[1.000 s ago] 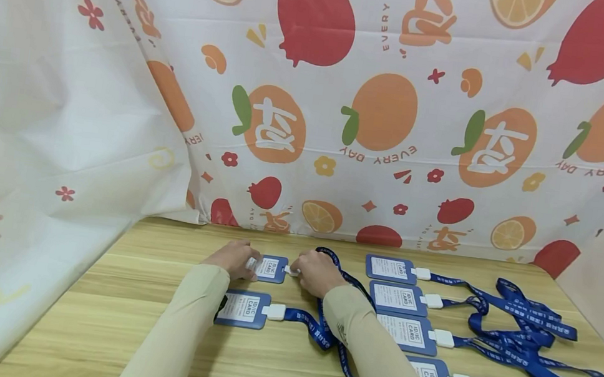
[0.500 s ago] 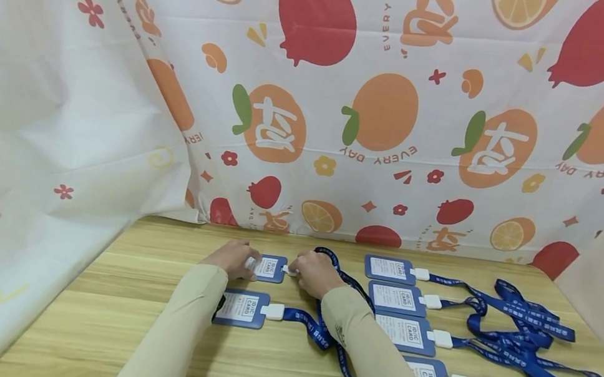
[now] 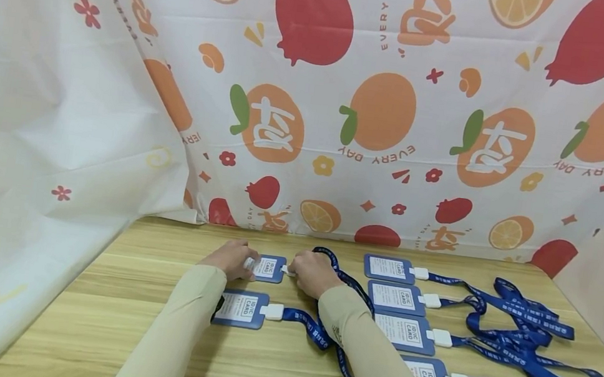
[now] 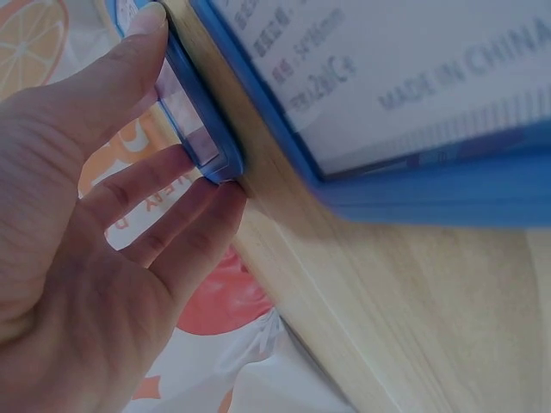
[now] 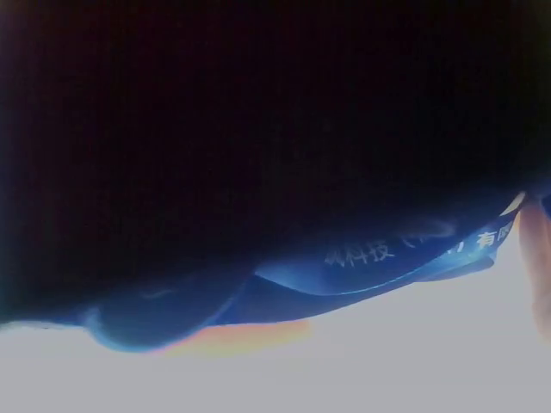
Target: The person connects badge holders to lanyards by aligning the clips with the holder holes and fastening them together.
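Note:
My left hand (image 3: 231, 259) holds the left end of a blue ID badge holder (image 3: 276, 270) lying near the table's back. In the left wrist view the thumb lies on one edge of it and the fingertips touch its end. My right hand (image 3: 314, 273) pinches the white clip (image 3: 289, 270) at the badge's right end; its fingertips are partly hidden. A second badge holder (image 3: 254, 318) lies in front, with a white clip (image 3: 274, 311) and a navy lanyard (image 3: 294, 314) running under my right forearm. The right wrist view is mostly dark, with a strip of lanyard (image 5: 370, 267) showing.
To the right, several badge holders (image 3: 389, 269) lie in a column, clips pointing right. Their navy lanyards (image 3: 530, 358) lie in overlapping loops. The wooden table (image 3: 82, 319) meets a fruit-print cloth (image 3: 316, 115) behind and a white cloth (image 3: 87, 143) at the left.
Both hands keep nearly the same place and hold on the badge and clip. The whole view shifts very slightly left; the badges and lanyards lie as before.

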The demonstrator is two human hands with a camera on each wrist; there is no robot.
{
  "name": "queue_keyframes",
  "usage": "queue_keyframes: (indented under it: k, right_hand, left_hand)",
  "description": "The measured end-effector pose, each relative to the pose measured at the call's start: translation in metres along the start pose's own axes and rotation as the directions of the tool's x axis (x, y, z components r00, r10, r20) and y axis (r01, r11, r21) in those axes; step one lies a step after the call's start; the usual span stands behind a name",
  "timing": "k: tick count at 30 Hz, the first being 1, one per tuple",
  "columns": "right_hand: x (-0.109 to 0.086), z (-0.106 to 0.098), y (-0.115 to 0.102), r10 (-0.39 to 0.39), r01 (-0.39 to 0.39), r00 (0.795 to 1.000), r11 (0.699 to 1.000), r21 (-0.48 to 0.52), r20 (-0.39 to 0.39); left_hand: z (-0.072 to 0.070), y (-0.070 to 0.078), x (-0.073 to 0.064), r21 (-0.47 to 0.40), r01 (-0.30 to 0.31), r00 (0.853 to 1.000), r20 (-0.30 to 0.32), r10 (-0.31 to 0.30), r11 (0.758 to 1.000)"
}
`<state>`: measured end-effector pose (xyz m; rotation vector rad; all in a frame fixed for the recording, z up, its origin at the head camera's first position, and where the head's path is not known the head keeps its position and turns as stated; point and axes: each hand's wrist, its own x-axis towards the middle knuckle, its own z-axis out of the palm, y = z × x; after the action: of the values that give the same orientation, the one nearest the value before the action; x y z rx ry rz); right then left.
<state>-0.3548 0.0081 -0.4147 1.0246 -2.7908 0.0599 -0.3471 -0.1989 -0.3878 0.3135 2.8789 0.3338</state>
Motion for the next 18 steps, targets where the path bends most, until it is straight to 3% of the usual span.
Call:
queue_keyframes:
  k: [9,18]
  right_hand:
    - [0.0019,-0.0028,-0.0011,-0.003,0.002,1.0,0.999,-0.032,-0.008]
    - [0.0001,-0.0066,-0.0011,-0.013,0.016,0.996,0.999,-0.036,0.088]
  left_hand:
    - [-0.0024,-0.0002,0.0019,0.004,0.003,1.0,0.001,-0.003,1.0]
    - [0.0013,0.0005,0.0026,-0.008,0.011,1.0,0.013,-0.011,1.0]
